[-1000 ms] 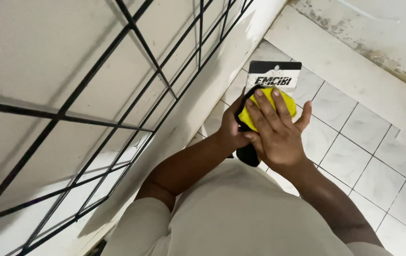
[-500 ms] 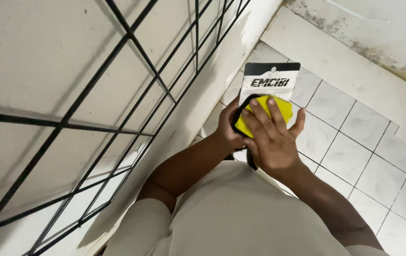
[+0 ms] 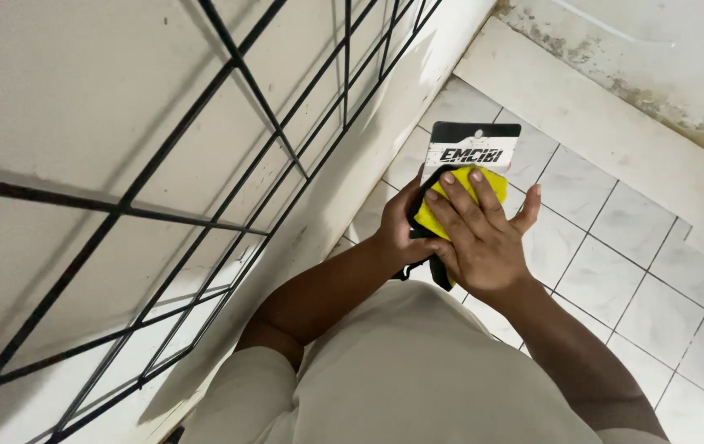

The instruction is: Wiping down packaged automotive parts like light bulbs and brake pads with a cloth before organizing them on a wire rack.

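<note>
Light: soft, even, moderately bright
Shadows: grille bars cast faint lines on wall; arm shadow along ledge
Glare: mild sheen on floor tiles
Focus: sharp centre, slight edge stretch

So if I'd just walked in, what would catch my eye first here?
Most likely the bright yellow item on a black-and-white printed card, held up in the middle of the view over the white tiled floor. The left hand grips its edge while the right hand lies flat across the yellow part. To the left, a black metal grille crosses a pale wall.
</note>
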